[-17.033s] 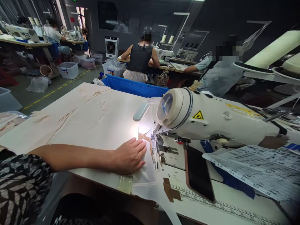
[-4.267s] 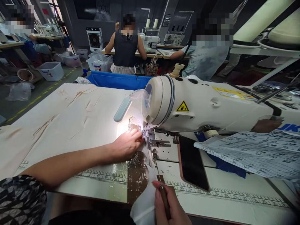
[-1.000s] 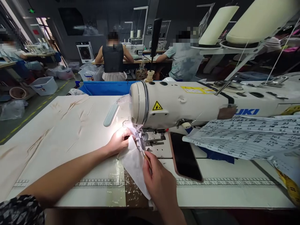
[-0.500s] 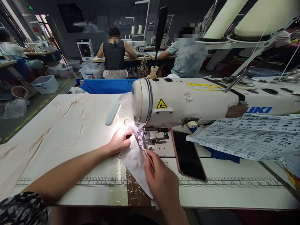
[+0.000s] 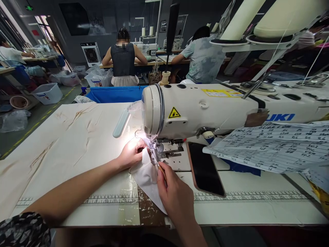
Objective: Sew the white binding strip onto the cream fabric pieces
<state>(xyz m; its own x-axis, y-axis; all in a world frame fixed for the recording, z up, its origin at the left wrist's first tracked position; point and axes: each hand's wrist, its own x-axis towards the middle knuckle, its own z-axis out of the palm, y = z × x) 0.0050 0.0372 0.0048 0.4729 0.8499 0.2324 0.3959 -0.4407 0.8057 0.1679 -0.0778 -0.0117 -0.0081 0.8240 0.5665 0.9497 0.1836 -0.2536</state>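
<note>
A piece of white fabric (image 5: 147, 180) runs from beneath the needle area of a sewing machine (image 5: 180, 109) down towards the table's front edge. My left hand (image 5: 131, 152) is closed on the fabric just left of the presser foot, thumb and fingers pinching its edge. In my right hand (image 5: 176, 195) is an awl (image 5: 161, 168), gripped by its wooden handle. Its thin metal shaft points up and left to the fabric by the presser foot; whether the tip touches the cloth I cannot tell.
Right of my hands lies a phone (image 5: 205, 169), beside paper sheets with writing (image 5: 272, 147). A pale blue long tool (image 5: 121, 124) rests left of the machine head. Printed rulers (image 5: 244, 196) run along the front edge. Beyond a blue cloth trough (image 5: 115, 94), people sit at other machines.
The view has shifted slightly, so most things sit a little further left. Both hands keep nearly the same place and hold on the fabric and the awl.
</note>
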